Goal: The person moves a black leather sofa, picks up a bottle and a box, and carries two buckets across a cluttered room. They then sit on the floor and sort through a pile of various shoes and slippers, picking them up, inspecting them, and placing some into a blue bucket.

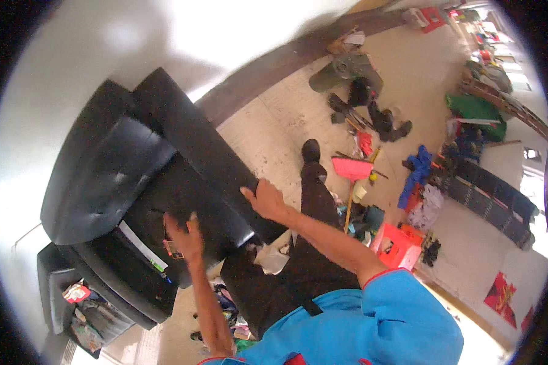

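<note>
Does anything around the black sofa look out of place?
Yes: on the floor right of the black sofa, a blue cloth is crumpled and a pink-headed sweeping tool is out nearby. Both look left there rather than put away.

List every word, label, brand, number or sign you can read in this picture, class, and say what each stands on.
None can be read.
Red poster, lower right: gold markings, too blurred.
White strip with a green end, on the black armchair: any print is too small.
Red-and-white item, lower left: too blurred.
</note>
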Action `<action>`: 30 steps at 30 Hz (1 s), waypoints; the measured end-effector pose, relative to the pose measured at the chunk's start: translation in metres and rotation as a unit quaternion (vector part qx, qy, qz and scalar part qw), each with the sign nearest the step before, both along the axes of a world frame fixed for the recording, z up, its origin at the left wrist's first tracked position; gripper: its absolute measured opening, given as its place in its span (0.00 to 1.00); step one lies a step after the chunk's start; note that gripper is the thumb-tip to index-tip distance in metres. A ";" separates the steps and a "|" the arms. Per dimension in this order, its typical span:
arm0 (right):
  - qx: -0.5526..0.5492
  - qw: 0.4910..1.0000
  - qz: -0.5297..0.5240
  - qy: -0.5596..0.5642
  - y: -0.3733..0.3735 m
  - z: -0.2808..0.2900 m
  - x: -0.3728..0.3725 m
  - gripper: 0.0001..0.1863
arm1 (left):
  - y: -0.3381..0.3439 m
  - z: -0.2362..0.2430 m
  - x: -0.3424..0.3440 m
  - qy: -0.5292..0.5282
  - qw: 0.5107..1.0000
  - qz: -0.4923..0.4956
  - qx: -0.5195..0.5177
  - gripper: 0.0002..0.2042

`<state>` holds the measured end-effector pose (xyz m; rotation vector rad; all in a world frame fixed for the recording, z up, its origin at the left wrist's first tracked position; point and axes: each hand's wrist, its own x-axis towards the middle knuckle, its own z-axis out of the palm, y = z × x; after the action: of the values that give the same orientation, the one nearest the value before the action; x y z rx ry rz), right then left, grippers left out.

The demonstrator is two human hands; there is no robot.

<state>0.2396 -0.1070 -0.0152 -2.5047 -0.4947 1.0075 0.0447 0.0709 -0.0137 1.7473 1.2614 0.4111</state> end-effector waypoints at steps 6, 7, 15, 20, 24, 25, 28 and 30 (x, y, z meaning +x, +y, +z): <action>0.050 0.974 0.141 0.171 -0.017 -0.016 0.048 0.39 | -0.044 0.029 0.252 0.339 0.931 0.068 0.118 0.56; 0.061 0.965 0.164 0.196 -0.023 -0.023 0.056 0.38 | -0.049 0.022 0.274 0.418 0.891 0.087 0.151 0.58; 0.017 0.996 0.054 0.074 -0.158 -0.158 0.365 0.16 | -0.038 -0.030 0.262 0.395 0.883 0.043 0.252 0.59; -0.046 0.991 -0.104 -0.072 -0.294 -0.194 0.503 0.14 | -0.038 -0.030 0.257 0.450 0.860 0.039 0.237 0.60; -0.018 0.986 -0.138 0.088 -0.338 -0.194 0.512 0.15 | -0.035 -0.030 0.271 0.442 0.867 0.034 0.227 0.60; -0.008 0.995 -0.056 0.078 -0.337 -0.195 0.511 0.15 | -0.034 -0.032 0.270 0.439 0.868 0.032 0.228 0.60; -0.025 0.998 -0.006 0.066 -0.346 -0.219 0.500 0.19 | -0.033 -0.033 0.271 0.427 0.876 0.036 0.221 0.60; -0.079 0.992 -0.072 0.060 -0.299 -0.210 0.484 0.20 | -0.030 -0.038 0.248 0.433 0.865 0.024 0.250 0.60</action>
<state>0.7235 -0.4056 -0.2256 -2.5537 -0.2009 1.1721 0.2924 0.0411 -0.0515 2.4875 1.9442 -0.0752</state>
